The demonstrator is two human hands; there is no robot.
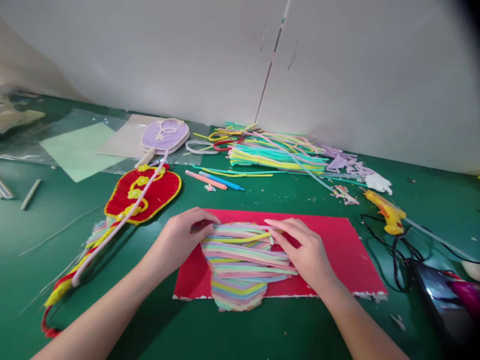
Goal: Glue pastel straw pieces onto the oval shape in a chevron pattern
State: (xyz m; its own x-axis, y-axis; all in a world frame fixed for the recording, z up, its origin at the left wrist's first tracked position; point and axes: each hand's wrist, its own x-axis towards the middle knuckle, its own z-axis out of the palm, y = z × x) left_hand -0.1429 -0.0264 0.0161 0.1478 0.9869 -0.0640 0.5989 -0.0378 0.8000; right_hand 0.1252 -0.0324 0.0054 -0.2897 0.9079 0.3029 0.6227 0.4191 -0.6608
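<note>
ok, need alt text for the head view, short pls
A person's left hand and right hand at the far end of a pastel-striped piece, which lies on a red sheet on a green table. A red-and-yellow fan lies to the left, a yellow glue gun to the right, and colored strips behind.

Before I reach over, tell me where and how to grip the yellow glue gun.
Probably best to take the glue gun by its thick near end, coming from above on the near side. Its narrow tip points away, toward the far left. Mind the black cord looped close by.
</note>
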